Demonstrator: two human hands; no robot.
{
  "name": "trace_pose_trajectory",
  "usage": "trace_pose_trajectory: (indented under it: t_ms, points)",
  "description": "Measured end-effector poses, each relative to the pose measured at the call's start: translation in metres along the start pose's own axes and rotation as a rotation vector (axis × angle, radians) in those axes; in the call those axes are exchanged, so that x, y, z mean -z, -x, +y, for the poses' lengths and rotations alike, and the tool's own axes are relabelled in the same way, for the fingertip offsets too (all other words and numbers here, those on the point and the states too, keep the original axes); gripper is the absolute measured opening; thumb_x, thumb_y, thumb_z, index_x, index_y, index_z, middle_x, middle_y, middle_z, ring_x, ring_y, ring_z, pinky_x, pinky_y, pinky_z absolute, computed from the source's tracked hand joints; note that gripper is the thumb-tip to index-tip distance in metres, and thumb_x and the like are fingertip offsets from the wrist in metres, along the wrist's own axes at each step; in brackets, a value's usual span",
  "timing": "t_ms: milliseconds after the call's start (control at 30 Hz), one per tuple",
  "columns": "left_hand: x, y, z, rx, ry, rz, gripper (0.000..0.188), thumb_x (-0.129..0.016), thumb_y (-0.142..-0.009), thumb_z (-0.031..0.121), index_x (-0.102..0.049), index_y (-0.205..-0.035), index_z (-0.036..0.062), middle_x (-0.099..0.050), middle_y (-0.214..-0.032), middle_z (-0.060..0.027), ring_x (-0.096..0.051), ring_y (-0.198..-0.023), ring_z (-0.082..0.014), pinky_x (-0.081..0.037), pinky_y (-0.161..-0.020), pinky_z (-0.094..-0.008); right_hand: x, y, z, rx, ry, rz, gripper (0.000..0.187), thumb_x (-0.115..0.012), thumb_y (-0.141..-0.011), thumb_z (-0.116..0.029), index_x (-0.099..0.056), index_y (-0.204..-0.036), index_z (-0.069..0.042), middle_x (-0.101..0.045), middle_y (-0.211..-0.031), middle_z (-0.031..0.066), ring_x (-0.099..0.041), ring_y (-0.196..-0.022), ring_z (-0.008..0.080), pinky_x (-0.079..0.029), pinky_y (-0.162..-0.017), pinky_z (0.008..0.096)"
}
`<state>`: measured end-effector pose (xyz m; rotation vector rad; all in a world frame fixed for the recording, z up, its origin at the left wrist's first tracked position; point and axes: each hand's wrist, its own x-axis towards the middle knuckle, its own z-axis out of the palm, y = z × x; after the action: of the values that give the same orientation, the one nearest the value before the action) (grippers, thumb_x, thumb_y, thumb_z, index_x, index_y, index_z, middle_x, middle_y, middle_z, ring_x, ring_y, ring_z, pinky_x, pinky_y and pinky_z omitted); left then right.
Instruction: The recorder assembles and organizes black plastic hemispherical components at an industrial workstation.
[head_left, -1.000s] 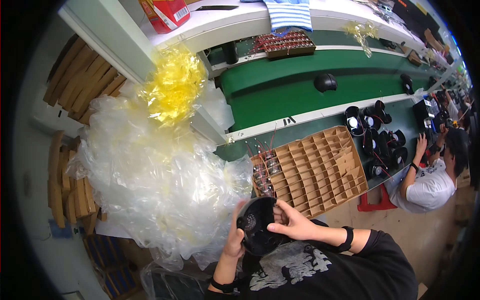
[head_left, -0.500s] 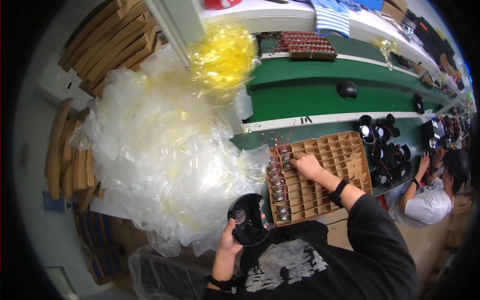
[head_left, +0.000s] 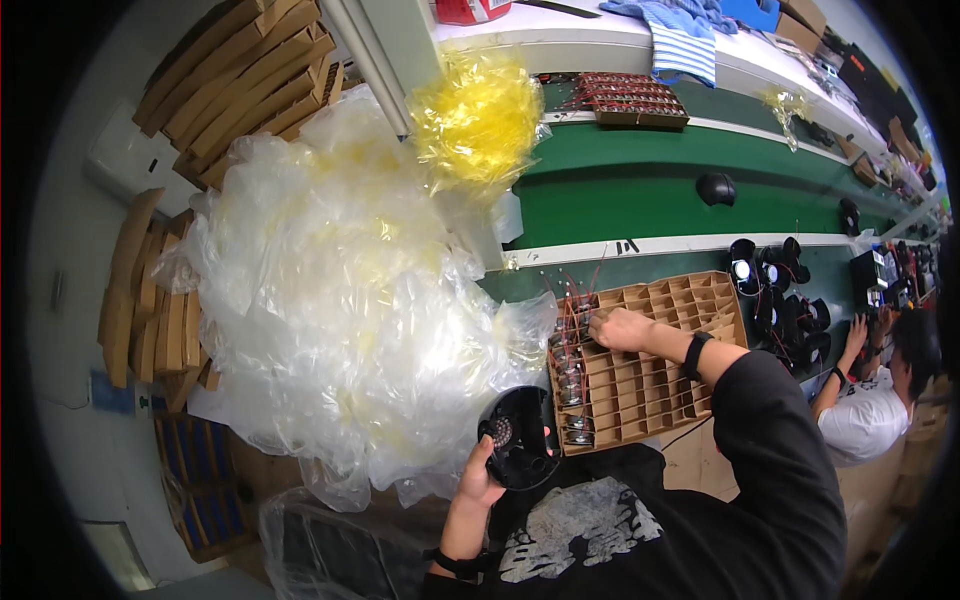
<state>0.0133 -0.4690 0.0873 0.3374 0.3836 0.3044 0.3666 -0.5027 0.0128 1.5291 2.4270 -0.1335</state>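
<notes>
The step in hand looks like a reach for a part: the right hand (head_left: 622, 330) is in the divided cardboard carton (head_left: 640, 430), at the filled rows of small round silver speakers (head_left: 579, 437) on its 9 o'clock side. Its fingers are bent and drawn narrow, but their tips are hidden, so I cannot tell whether they grip anything. The next move seems to call for a light pinch and a straight lift—the red wires (head_left: 572, 310) trailing over those rows could easily snag. The left hand (head_left: 480, 483) holds a black shell (head_left: 522, 455) near the person's chest, at 7 o'clock from the right hand and just beside the carton's near corner, with thumb on one side and fingers behind. The shell is round, hollow and slightly glossy, its open side turned up to view; a pale perforated patch (head_left: 502, 432) sits toward its 10 o'clock, and no speaker shows inside. At 2 o'clock from it, well apart, more black shells (head_left: 770, 308) cluster on the bench.
</notes>
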Motion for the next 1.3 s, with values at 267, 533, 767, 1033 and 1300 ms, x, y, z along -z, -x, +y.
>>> trace_pose_trajectory:
  t_ms: [267, 533, 767, 1033, 1300]
  points:
    - [-0.003, -0.018, -0.003, 0.059, -0.04, 0.009, 0.076, -0.055, -0.086, 0.047, -0.026, -0.14, 0.0014, -0.04, -0.137, -0.0184, -0.04, -0.125, -0.0384, -0.037, -0.099, -0.0579, 0.025, 0.075, -0.023, 0.127, 0.103, 0.246, 0.013, -0.053, -0.073, -0.014, -0.057, -0.078, -0.003, -0.05, -0.076, 0.0059, -0.056, -0.075, 0.0176, -0.05, -0.05, 0.0256]
    - [-0.006, -0.036, 0.001, 0.125, -0.083, -0.018, 0.076, -0.053, -0.087, 0.049, -0.025, -0.14, 0.0018, -0.038, -0.138, -0.019, -0.039, -0.126, -0.039, -0.038, -0.097, -0.0591, -0.028, 0.136, -0.081, -0.155, -0.135, 0.139, 0.012, -0.058, -0.072, -0.017, -0.055, -0.078, -0.006, -0.051, -0.081, 0.0058, -0.058, -0.078, 0.0194, -0.051, -0.056, 0.0296]
    - [-0.011, -0.049, -0.001, 0.167, 0.022, -0.075, 0.081, -0.052, -0.085, 0.054, -0.022, -0.142, 0.0043, -0.033, -0.14, -0.0204, -0.037, -0.126, -0.0431, -0.038, -0.096, -0.0592, 0.019, 0.08, -0.107, -0.495, -0.263, 0.533, 0.043, -0.065, -0.074, -0.024, -0.054, -0.109, -0.002, -0.054, -0.101, 0.014, -0.055, -0.097, 0.0282, -0.048, -0.077, 0.036]
    - [-0.024, -0.053, 0.003, 0.178, 0.083, -0.141, 0.088, -0.046, -0.084, 0.063, -0.02, -0.142, 0.0023, -0.032, -0.139, -0.0218, -0.037, -0.126, -0.0416, -0.037, -0.098, -0.0576, -0.006, 0.076, -0.1, -0.761, -0.34, 0.164, 0.047, -0.067, -0.074, -0.026, -0.053, -0.115, -0.008, -0.058, -0.093, 0.0148, -0.058, -0.091, 0.0271, -0.049, -0.075, 0.0359]
    - [-0.017, -0.053, 0.003, 0.132, 0.025, 0.078, 0.063, -0.036, -0.094, 0.053, -0.039, -0.133, 0.0039, -0.05, -0.13, -0.0114, -0.05, -0.117, -0.0229, -0.04, -0.1, -0.0404, 0.17, 0.08, -0.096, -0.271, -0.852, 0.757, 0.048, -0.073, -0.068, -0.01, -0.054, -0.111, -0.001, -0.058, -0.112, 0.015, -0.057, -0.099, 0.0303, -0.048, -0.083, 0.0381]
